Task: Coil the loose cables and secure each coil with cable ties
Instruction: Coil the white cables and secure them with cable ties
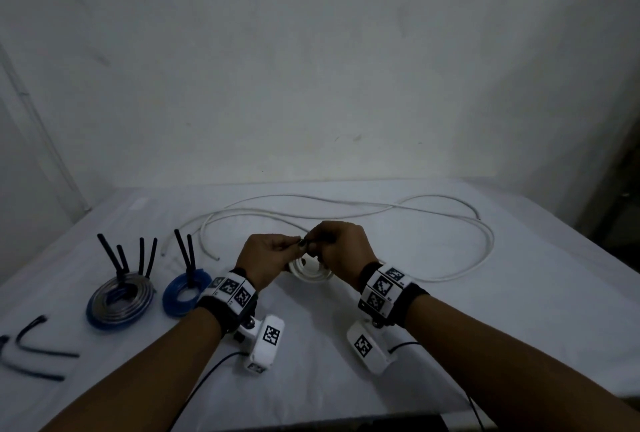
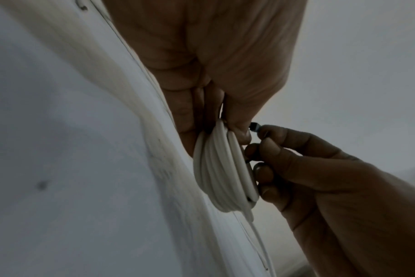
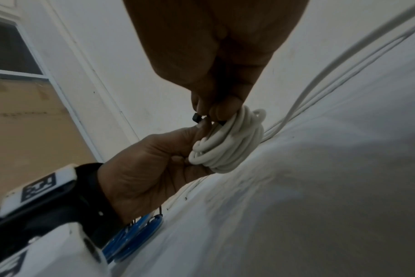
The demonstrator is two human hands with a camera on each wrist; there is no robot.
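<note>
A white cable coil (image 1: 310, 272) (image 2: 222, 174) (image 3: 228, 144) hangs just above the table between both hands. My left hand (image 1: 273, 253) (image 3: 154, 165) grips the coil's near-left side, its fingers curled through the loops. My right hand (image 1: 332, 246) (image 2: 296, 165) pinches a black cable tie at the top of the coil; the tie's small head (image 1: 302, 243) (image 2: 254, 127) (image 3: 197, 118) sticks out between the two thumbs. The strap itself is mostly hidden by fingers.
A long loose white cable (image 1: 398, 213) sprawls across the far half of the table. Two tied coils lie at the left: blue-grey (image 1: 119, 300) and blue (image 1: 187, 293), ties upright. Spare black ties (image 1: 31, 348) lie at the near-left edge.
</note>
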